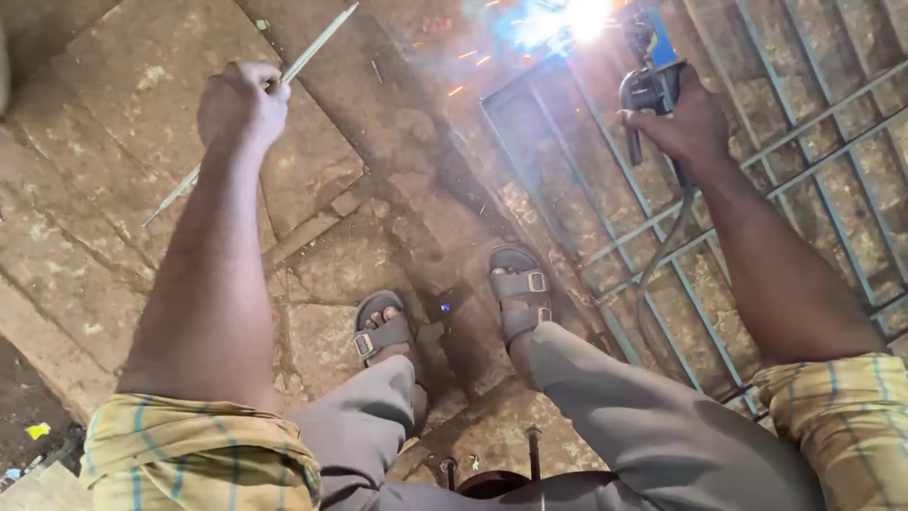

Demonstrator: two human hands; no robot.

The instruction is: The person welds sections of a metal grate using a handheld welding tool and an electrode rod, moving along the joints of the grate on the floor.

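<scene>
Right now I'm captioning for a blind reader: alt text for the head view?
Seen from above, the right hand holds a welding tool sparking brightly at a metal grid frame on the stone floor; the left hand grips a thin rod.

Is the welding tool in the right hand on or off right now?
On: a bright arc and sparks flare beyond the welding tool gripped in the right hand.

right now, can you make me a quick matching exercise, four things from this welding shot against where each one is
Things:
1. thin metal rod
2. electrode holder
3. metal grille frame
4. sandals

Places:
a. lying flat on the stone floor, at right
b. on the person's feet
c. in the left hand
d. in the right hand

Pairs: 1-c, 2-d, 3-a, 4-b
</scene>
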